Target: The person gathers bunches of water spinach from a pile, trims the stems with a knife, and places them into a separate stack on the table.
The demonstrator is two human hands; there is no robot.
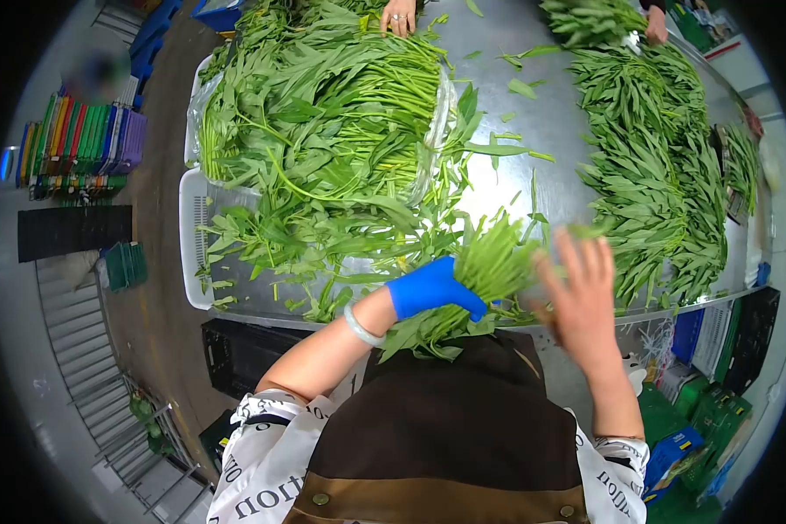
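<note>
My left grip (441, 290), in smooth blue rubbery material, clasps a bunch (496, 262) of slender green stems at the tabletop's (520, 96) near edge; my bare right grip (579, 293) is spread beside it.

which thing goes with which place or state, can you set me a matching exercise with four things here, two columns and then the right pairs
Things:
1. left hand
2. right hand
3. bracelet
4. apron

Places, colours or states:
a. dark brown, above a lighter brown band
b. in a blue glove, closed around a green bunch
c. bare, with fingers spread
d. pale, worn on the left arm

Right pairs: 1-b, 2-c, 3-d, 4-a
</note>
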